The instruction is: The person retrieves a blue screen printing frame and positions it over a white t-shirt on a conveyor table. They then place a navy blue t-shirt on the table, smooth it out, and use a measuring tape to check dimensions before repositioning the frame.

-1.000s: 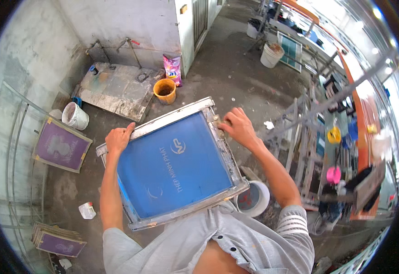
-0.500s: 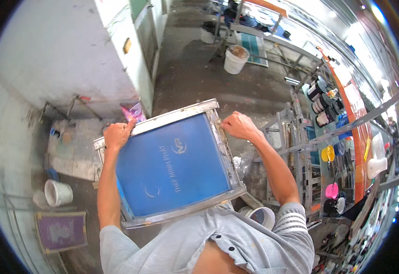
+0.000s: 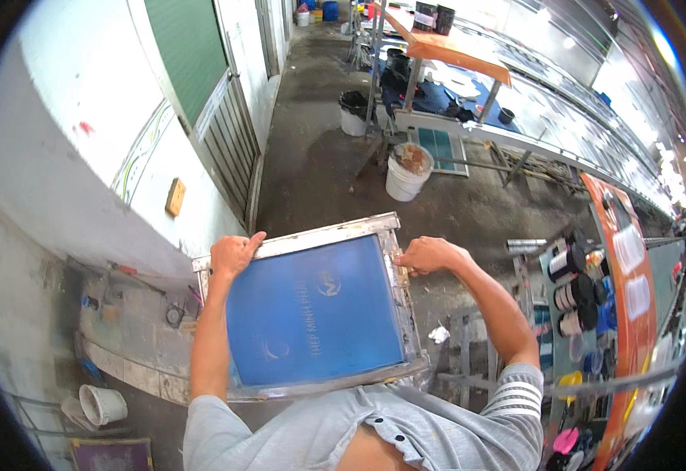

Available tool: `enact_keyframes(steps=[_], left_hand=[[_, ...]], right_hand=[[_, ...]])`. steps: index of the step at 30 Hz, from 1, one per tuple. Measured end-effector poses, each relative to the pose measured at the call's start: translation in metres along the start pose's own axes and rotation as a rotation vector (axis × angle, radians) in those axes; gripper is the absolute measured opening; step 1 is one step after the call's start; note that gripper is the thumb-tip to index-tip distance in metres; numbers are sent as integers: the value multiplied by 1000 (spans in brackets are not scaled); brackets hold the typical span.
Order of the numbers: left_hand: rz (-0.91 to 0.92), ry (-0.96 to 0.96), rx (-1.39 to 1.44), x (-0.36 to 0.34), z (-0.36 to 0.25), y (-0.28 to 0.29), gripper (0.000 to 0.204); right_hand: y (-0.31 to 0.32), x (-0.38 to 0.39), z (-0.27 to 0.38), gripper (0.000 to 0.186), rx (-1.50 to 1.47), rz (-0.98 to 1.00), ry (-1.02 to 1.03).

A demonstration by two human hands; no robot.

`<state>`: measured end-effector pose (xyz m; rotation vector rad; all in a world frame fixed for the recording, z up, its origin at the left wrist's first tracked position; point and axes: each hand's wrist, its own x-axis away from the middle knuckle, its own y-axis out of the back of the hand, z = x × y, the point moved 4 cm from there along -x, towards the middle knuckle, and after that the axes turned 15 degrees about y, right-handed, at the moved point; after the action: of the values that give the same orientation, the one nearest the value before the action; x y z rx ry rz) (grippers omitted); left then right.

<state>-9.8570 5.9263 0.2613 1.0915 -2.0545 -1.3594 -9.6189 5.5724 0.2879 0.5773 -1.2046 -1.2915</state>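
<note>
In front of my body I carry a screen printing frame (image 3: 319,310), a blue mesh in a worn metal border with pale lettering and a round mark in it. My left hand (image 3: 235,255) is wrapped round the far left part of the border, thumb along the top edge. On the right side of the border, near its far corner, my right hand (image 3: 429,257) grips with curled fingers. The frame's near edge rests against or close to my grey shirt (image 3: 343,424).
A white bucket (image 3: 408,173) with brownish contents stands on the floor ahead, near an orange-topped table (image 3: 453,51). To the right, a shelf holds several dark ink jars (image 3: 574,294). A wall with a green door (image 3: 186,59) runs along the left. An upturned white bucket (image 3: 103,404) lies lower left.
The view has swung up and forward, showing more of the aisle. Both hands keep their hold, and the frame now sits lower in view and slightly to the right.
</note>
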Motion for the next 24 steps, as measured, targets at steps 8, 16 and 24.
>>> enact_keyframes(steps=[8, 16, 24], left_hand=[[36, 137, 5, -160, -28, -39, 74], [-33, 179, 101, -383, -36, -92, 74], [23, 144, 33, -617, -92, -118, 76]], right_hand=[[105, -125, -86, 31, -60, -770, 45], [216, -325, -178, 18, 305, -868, 213], [332, -474, -291, 15, 200, -861, 171]])
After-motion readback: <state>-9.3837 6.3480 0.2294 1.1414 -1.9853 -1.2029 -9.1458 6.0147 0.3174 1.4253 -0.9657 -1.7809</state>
